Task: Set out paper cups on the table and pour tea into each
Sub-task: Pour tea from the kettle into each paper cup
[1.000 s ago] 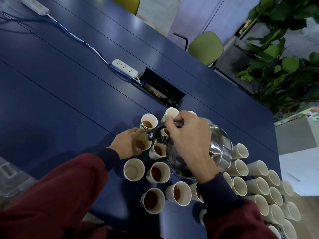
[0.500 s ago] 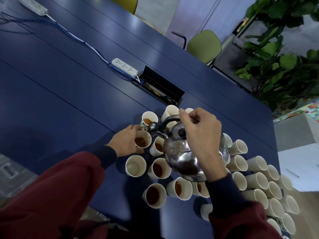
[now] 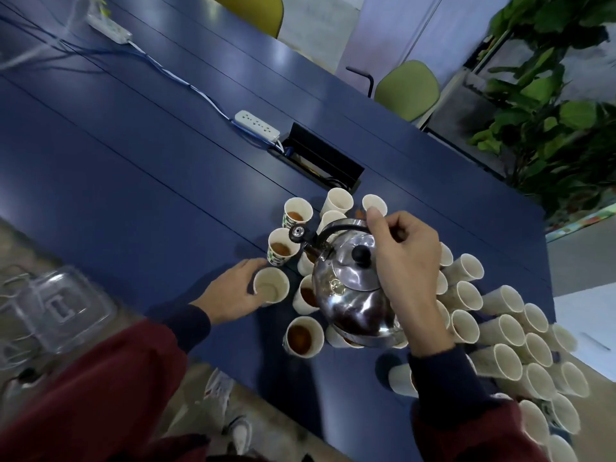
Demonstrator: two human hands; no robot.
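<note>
From my remote seat I see the right hand [image 3: 406, 261] curled round the black handle [image 3: 336, 228] of the steel kettle [image 3: 353, 295], thumb and fingers closed on the top of the arch. The kettle hangs above the filled cups, lid on, its spout [image 3: 296, 232] pointing at a printed cup of tea [image 3: 283, 250]. I cannot tell whether any tea is running. The left hand [image 3: 230, 291] grips a pale empty cup [image 3: 270, 285] from its left side, fingers wrapped round the wall, the cup standing on the blue bench [image 3: 133, 161] just beside that printed cup. More cups with tea stand near, one farther off [image 3: 297, 211] and one nearer me [image 3: 303, 336]. To the right a dense cluster of empty cups [image 3: 503, 331] covers the bench corner. Beyond lie a white power strip [image 3: 256, 125], an open cable box [image 3: 320, 165], a green chair [image 3: 406, 88] and a leafy plant [image 3: 550, 95].
</note>
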